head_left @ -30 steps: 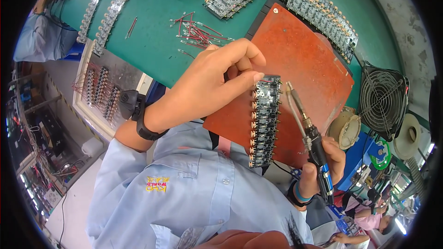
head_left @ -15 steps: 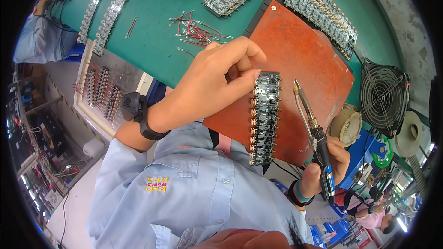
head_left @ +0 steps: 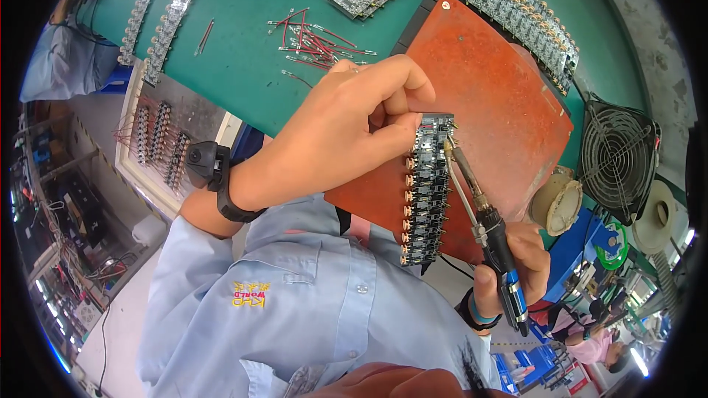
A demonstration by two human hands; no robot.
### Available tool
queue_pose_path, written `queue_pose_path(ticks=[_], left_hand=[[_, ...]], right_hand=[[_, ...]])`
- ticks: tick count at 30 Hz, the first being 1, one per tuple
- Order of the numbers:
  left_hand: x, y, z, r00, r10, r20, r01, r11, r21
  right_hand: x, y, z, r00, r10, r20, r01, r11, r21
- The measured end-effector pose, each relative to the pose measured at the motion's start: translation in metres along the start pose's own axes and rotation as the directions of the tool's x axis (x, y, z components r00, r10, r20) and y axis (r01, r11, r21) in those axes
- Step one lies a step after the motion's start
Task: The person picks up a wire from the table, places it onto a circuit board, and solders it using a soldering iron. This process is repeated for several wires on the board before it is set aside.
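Note:
A strip of joined circuit boards (head_left: 428,191), dark with brass-coloured round parts along its left side, extends over the near edge of an orange-red mat (head_left: 487,81). My left hand (head_left: 361,107) is closed at its far end, thumb tip against the upper left corner; the fingertips behind are partly hidden. From the right, my right hand (head_left: 516,265) grips a soldering iron (head_left: 495,243) with a black and blue handle and a thin metal tube alongside its shaft. The iron's tip is at the strip's upper right edge; whether it touches is unclear.
Red wires (head_left: 317,44) lie loosely piled on the green table (head_left: 243,37). More board strips (head_left: 516,18) line the far side. A tray (head_left: 199,114) at left holds wired strips. At right stand a black fan (head_left: 618,158) and a round pale container (head_left: 557,203).
My right hand has brought the soldering iron leftward, its tip going from over the mat to the strip's right edge. My left hand keeps its place at the strip's far end.

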State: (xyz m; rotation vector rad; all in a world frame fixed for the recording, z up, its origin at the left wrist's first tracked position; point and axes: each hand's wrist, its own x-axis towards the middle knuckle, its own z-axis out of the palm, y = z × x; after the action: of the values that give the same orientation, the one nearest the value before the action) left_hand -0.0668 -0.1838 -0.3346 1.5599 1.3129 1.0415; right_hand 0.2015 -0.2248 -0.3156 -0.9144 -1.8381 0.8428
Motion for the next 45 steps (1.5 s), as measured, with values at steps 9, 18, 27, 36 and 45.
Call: queue_pose_path(ticks=[9,18,27,36,45], left_hand=[[0.0,-0.001,0.0,1.0,-0.023,0.01,0.023,1.0,-0.001],[0.002,0.0,0.002,1.0,-0.003,0.013,0.003,0.999,0.036],[0.002,0.0,0.0,1.0,-0.019,0.018,0.018,1.0,0.025],[0.002,-0.001,0.0,0.999,-0.033,0.028,0.033,0.999,0.007],[0.002,-0.001,0.001,0.999,-0.024,0.024,0.024,1.0,0.004]], right_hand=[[0.004,-0.001,0.003,0.998,-0.004,0.067,0.007,0.999,-0.048],[0.004,-0.002,0.006,0.998,0.027,0.059,-0.021,0.994,-0.108],[0.01,-0.008,0.008,0.995,0.011,0.1,0.003,0.989,-0.145],[0.019,-0.013,0.006,0.984,-0.047,0.169,0.077,0.982,-0.175],[0.008,-0.006,-0.002,0.997,-0.072,-0.036,0.067,0.992,-0.11]])
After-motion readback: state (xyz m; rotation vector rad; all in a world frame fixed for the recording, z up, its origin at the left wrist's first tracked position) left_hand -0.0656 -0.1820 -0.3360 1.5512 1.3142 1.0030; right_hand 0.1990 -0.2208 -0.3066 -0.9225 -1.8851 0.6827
